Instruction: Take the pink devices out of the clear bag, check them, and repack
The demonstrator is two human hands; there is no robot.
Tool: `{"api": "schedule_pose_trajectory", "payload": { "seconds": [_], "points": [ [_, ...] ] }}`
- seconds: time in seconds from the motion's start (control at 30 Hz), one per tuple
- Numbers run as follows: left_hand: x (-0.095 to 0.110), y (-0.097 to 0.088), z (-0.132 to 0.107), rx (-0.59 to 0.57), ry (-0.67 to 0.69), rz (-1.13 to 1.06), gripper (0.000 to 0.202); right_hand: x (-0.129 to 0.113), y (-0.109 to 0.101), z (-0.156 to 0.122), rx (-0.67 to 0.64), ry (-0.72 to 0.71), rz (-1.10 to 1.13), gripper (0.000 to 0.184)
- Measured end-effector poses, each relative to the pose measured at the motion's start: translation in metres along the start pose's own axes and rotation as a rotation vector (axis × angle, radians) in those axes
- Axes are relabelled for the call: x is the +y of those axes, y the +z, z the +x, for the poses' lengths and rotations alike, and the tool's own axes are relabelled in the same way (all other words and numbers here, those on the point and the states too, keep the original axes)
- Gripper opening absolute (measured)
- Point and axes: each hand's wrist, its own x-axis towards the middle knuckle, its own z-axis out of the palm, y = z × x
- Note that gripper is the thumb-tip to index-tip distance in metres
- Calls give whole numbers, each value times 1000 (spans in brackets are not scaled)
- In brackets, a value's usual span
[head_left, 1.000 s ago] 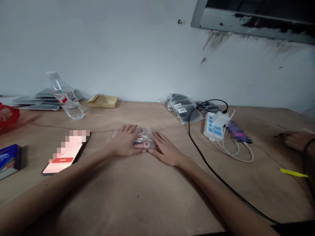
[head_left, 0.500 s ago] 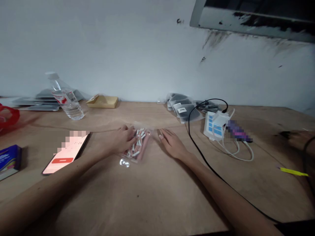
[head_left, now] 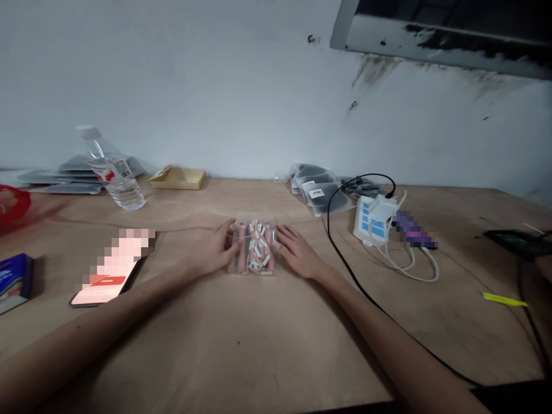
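Note:
A clear plastic bag [head_left: 257, 270] lies squarely on the wooden table in front of me. Inside it is what looks like a beaded jump rope [head_left: 259, 244], with white and pink segments bunched in the middle and a pink handle along each side. My left hand [head_left: 215, 248] holds the bag's left edge, thumb on the near part and fingers farther up. At the opposite edge, my right hand [head_left: 301, 251] has its thumb and fingertips against the bag. The undersides of both hands are hidden.
Left are a lit phone [head_left: 114, 276], a blue box [head_left: 15, 282] and a water bottle [head_left: 123, 190]. Behind stand a cardboard tray [head_left: 179, 178] and grey packets [head_left: 321, 192]. Right are a white power strip [head_left: 371, 221], a black cable [head_left: 345, 261] and a yellow strip [head_left: 504, 299].
The bag has been turned from a slant to straight and shifted slightly right. My right hand, apart from it before, now touches its right edge. A dark device has appeared at the far right.

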Motion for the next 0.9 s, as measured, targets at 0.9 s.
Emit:
{"api": "schedule_pose_trajectory", "payload": {
  "seconds": [0.9],
  "points": [
    [-7, 13, -9, -158, 29, 349, 66, 4, -5, -8, -86, -71, -36, 77]
  ]
}}
